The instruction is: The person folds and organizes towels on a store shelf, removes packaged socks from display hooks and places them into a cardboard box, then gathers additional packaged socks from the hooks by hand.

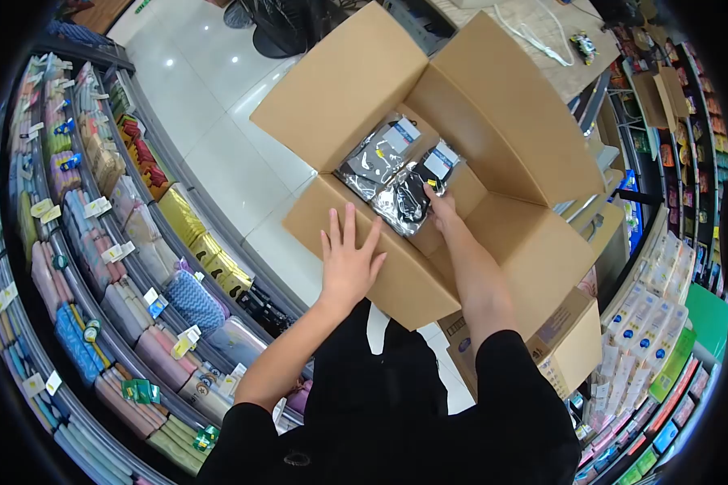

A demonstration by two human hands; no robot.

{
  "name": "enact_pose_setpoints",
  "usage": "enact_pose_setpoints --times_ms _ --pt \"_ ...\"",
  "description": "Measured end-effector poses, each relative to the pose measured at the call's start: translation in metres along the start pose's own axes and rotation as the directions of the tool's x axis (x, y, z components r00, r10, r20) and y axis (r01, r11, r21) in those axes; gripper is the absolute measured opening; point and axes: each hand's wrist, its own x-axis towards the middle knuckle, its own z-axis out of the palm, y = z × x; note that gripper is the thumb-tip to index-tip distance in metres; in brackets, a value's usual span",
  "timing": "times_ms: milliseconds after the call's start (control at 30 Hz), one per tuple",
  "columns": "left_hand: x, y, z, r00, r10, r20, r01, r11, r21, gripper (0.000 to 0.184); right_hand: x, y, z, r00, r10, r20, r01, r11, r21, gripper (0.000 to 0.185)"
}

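An open cardboard box (501,105) stands in front of me with its flaps folded outward. Inside lie two clear plastic packets of dark folded goods with white and blue labels: the farther packet (372,162) and the nearer packet (408,198). My right hand (442,212) reaches into the box and grips the right edge of the nearer packet; its lower fingers are partly hidden. My left hand (349,260) rests on the near-left flap (404,283), fingers spread and holding nothing.
Shelves of folded towels (129,315) curve along the left. A second cardboard box (570,331) sits below on the right, by racks of small packaged goods (647,315). A wooden table (554,40) with a white cable stands behind the open box.
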Motion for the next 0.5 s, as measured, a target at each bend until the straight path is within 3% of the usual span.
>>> enact_pose_setpoints --times_ms 33,67,100,167,233,300,367,500 --pt "0.0 0.0 -0.001 1.0 0.015 0.001 -0.015 1.0 -0.014 0.062 -0.001 0.003 0.004 0.979 0.206 0.0 -0.205 0.976 -0.075 0.065" --pt "0.002 -0.001 -0.001 1.0 0.025 -0.004 -0.025 1.0 -0.002 0.062 -0.003 0.009 0.015 0.98 0.169 -0.11 -0.176 0.983 -0.055 0.072" --pt "0.0 -0.002 0.002 1.0 0.021 0.013 -0.021 1.0 -0.006 0.062 0.018 0.038 0.011 0.976 0.185 -0.116 -0.193 0.98 -0.057 0.072" --pt "0.002 -0.003 0.003 1.0 0.019 0.005 -0.019 0.999 -0.04 0.063 0.081 0.102 -0.001 0.94 -0.121 -0.318 0.035 0.964 -0.265 0.076" --pt "0.002 -0.002 0.002 0.999 0.029 -0.014 -0.029 0.999 -0.037 0.063 0.027 0.051 0.013 0.913 -0.193 -0.359 -0.046 0.826 -0.561 0.081" --pt "-0.001 -0.001 -0.001 1.0 0.019 -0.006 -0.019 0.999 -0.035 0.064 0.013 0.044 0.008 0.947 -0.145 -0.287 -0.046 0.822 -0.568 0.074" --pt "-0.004 0.0 -0.004 0.999 0.028 -0.022 -0.028 0.999 -0.034 0.066 -0.034 0.013 0.009 0.955 -0.276 -0.111 0.129 0.722 -0.68 0.059" --pt "-0.018 0.0 -0.012 0.998 0.039 -0.055 -0.037 0.999 0.028 0.071 -0.133 -0.027 -0.003 0.891 -0.378 0.253 0.454 0.759 -0.467 0.04"
